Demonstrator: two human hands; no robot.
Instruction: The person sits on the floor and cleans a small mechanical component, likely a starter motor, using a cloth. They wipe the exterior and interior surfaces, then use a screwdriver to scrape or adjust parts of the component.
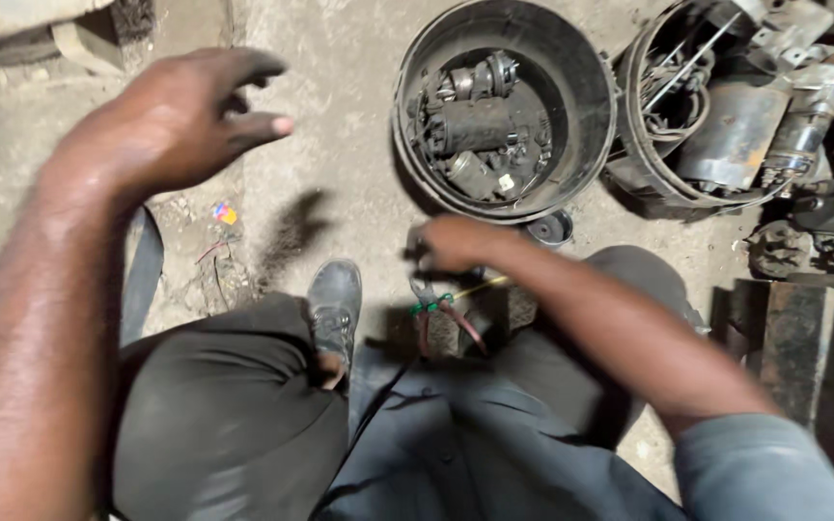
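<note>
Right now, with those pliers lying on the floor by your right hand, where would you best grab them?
Probably by the two reddish handles of the pliers, coming from above. The handles point toward the knees and lie free, while the right hand covers the jaw end.

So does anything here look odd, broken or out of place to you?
Somewhat. The round metal tub holds a jumble of greasy motor parts, not sorted. A small bright scrap lies on the dirt floor beside the left hand. The right hand is over the pliers.
</note>
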